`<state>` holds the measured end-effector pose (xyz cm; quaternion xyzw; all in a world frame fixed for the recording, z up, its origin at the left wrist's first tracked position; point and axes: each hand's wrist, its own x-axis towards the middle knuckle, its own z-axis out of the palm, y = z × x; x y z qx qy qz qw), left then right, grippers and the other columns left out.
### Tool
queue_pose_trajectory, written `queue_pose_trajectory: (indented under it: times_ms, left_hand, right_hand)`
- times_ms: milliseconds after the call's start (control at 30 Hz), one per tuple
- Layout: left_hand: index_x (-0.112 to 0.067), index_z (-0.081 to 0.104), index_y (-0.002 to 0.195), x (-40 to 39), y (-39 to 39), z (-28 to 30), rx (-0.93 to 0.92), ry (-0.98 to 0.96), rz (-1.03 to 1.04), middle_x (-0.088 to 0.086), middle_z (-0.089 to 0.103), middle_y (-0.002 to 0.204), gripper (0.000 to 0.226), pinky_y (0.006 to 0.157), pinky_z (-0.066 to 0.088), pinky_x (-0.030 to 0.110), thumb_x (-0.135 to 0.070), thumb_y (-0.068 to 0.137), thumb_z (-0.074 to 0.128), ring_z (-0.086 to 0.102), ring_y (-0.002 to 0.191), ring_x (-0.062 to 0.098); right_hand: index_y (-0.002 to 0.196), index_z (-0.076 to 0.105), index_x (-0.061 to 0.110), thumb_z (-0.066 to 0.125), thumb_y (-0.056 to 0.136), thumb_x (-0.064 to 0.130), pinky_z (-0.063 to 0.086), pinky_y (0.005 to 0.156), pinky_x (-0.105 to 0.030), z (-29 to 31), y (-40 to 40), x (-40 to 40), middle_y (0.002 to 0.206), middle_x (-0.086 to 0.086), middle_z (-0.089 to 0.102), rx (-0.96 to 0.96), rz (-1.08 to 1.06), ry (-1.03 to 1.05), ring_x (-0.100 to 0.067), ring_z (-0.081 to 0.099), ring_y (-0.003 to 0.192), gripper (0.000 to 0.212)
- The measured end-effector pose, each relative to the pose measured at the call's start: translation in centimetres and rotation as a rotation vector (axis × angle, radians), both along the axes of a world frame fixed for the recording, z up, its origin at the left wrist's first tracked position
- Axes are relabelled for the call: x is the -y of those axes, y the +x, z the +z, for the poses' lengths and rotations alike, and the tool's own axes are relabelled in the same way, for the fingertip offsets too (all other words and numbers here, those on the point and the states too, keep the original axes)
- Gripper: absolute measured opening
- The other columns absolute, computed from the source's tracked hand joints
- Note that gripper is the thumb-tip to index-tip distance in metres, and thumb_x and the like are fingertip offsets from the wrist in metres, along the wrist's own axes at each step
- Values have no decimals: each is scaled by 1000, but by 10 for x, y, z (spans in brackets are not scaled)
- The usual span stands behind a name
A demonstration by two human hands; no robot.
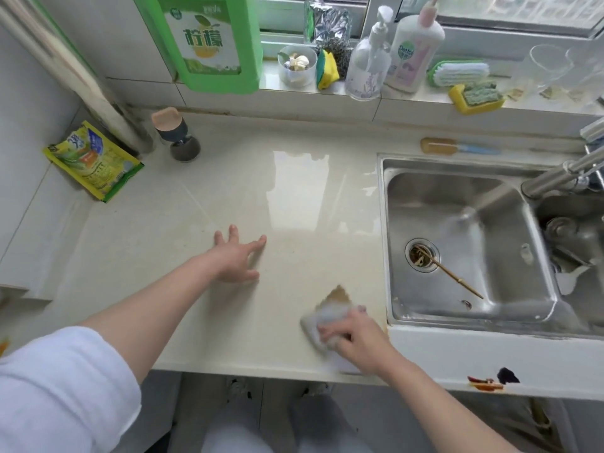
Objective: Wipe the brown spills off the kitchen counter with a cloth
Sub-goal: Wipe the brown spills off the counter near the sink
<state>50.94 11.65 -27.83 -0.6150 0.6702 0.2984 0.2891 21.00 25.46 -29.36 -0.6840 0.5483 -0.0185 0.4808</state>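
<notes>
Cream, glossy stone makes up the kitchen counter (202,204), and everything here sits in relation to the stainless steel sink (470,243) set into it. Just beside the sink's near left corner, the right hand (354,335) curls its fingers over a crumpled white cloth (322,322) and presses it onto the counter. A brown spill (338,294) shows at the cloth's far edge, touching it, a little left of the sink rim. Further left of the sink, the left hand (237,256) lies on the counter with fingers spread wide, holding nothing. Inside the sink a thin wooden stick (447,276) lies with one end at the drain. Well left of the sink, by the wall, stand a dark glass grinder with a tan cap (178,137) and a yellow-green foil packet (93,161). Behind the sink, a yellow sponge (475,98) rests on the sill.
</notes>
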Motion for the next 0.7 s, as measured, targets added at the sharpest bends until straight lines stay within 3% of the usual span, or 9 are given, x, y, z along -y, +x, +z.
queue_pose_trajectory:
  times_ms: [67,133,200,300,367,400,500,567,700]
  left_hand:
    - [-55,-7,150,-1,0,0,-10,-4,19,19,-22,161,91,116,21,60,-56,89,60,-12,145,54]
    - [-55,-4,151,-3,-1,1,-22,-27,36,18,-20,161,93,116,22,60,-55,86,64,-13,145,53]
    - [-54,-1,151,-3,-2,3,-35,-36,52,18,-18,162,95,116,22,60,-55,84,67,-13,146,52]
    - [-54,1,152,-5,-3,6,-27,-39,63,17,-16,162,99,115,24,60,-55,81,70,-12,146,51]
    - [-55,0,151,-5,-2,6,-20,-45,66,17,-16,162,100,115,25,60,-55,80,71,-12,147,51]
    - [-55,0,151,-5,-3,6,-17,-47,60,17,-15,162,101,115,25,60,-55,80,71,-11,147,51]
    - [-54,-2,151,-9,-6,4,-2,-66,54,17,-16,162,101,114,26,60,-55,80,70,-11,146,51]
    - [-54,-2,151,-10,-6,4,1,-77,53,17,-17,162,100,114,27,60,-54,80,69,-11,146,51]
    - [-54,-3,151,-10,-6,4,-4,-64,60,17,-18,162,99,114,26,61,-53,81,69,-12,146,51]
  right_hand:
    - [91,78,34,54,80,9,20,119,-30,4,-33,-10,92,42,62,-16,48,45,3,53,94,37]
    - [86,79,37,56,79,7,37,109,-32,4,-59,9,87,43,63,-46,-124,-52,4,57,97,38]
    - [94,78,36,56,82,3,41,105,-33,-1,-58,32,100,36,66,-92,-282,-132,1,56,105,42]
    - [109,75,35,54,83,6,27,117,-36,-10,-29,26,120,34,59,-16,-125,-101,12,48,115,45]
    - [103,76,35,55,83,8,11,120,-33,-6,-28,-4,113,37,61,8,32,26,23,43,107,40]
    - [99,77,34,55,82,8,11,119,-30,-3,-38,-18,106,37,64,-7,67,63,21,45,102,38]
    - [81,77,42,55,74,12,42,100,-26,17,-70,-15,87,33,69,-33,11,96,13,57,92,38]
    - [71,71,52,55,74,15,50,91,-29,18,-69,18,88,26,72,-48,-103,31,4,63,92,40]
    - [112,72,37,54,83,10,37,112,-43,-9,-4,59,127,21,63,-40,-260,-172,-5,52,125,44]
